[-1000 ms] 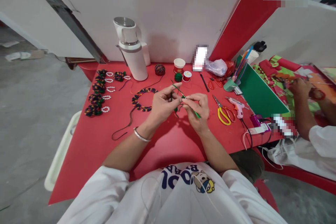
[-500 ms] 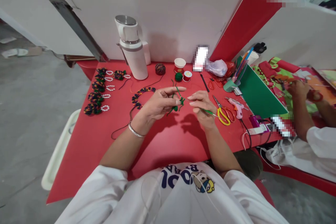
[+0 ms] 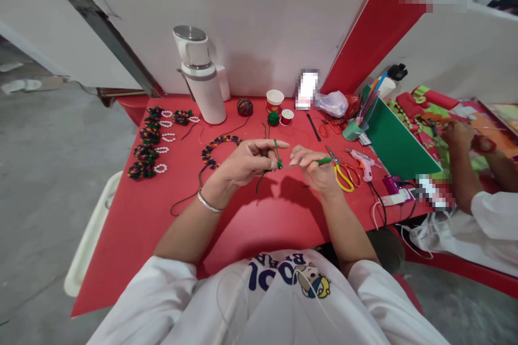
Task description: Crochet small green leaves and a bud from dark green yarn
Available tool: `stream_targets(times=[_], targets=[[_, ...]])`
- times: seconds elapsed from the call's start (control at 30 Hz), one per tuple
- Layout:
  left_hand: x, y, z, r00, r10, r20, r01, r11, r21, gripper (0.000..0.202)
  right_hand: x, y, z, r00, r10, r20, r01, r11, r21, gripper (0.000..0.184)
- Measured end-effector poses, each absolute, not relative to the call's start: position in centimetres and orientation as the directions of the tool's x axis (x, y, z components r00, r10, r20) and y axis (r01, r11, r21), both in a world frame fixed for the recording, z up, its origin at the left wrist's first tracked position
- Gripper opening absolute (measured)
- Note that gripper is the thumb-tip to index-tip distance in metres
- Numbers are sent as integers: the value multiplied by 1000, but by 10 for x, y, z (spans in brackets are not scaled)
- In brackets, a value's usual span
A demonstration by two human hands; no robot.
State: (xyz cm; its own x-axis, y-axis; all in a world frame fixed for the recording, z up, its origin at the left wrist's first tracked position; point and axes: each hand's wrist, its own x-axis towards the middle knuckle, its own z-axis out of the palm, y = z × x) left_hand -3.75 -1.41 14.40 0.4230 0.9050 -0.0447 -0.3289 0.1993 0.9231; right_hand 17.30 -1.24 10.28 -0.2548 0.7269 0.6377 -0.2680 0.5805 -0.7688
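the left hand (image 3: 250, 161) pinches a small knotted green yarn piece (image 3: 279, 164) above the red tabletop (image 3: 133, 237), likely light, soft, best held by its edge; the right hand (image 3: 319, 172) grips a slim green-handled metal hook (image 3: 325, 161).

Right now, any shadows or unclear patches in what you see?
Head view: soft shadows lie on the red table beneath the left hand and right hand; head view: detail in the green yarn is too small to make out; head view: pixel blocks mask a bright item right of the paper cup.
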Motion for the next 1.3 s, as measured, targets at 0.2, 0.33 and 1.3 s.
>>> stream_targets(times=[0.2, 0.33, 1.3], targets=[[-18, -18, 135, 98, 991, 87, -300, -54, 952, 61, 148, -26, 90, -48, 694, 718, 225, 708, -670, 22], [-9, -22, 133, 84, 993, 78, -323, -47, 945, 68, 147, -29, 94, -30, 564, 825, 499, 724, -477, 18], [-44, -18, 154, 229, 973, 14, -199, 33, 979, 44, 188, -7, 124, -350, 708, 613, -64, 635, -770, 21]])
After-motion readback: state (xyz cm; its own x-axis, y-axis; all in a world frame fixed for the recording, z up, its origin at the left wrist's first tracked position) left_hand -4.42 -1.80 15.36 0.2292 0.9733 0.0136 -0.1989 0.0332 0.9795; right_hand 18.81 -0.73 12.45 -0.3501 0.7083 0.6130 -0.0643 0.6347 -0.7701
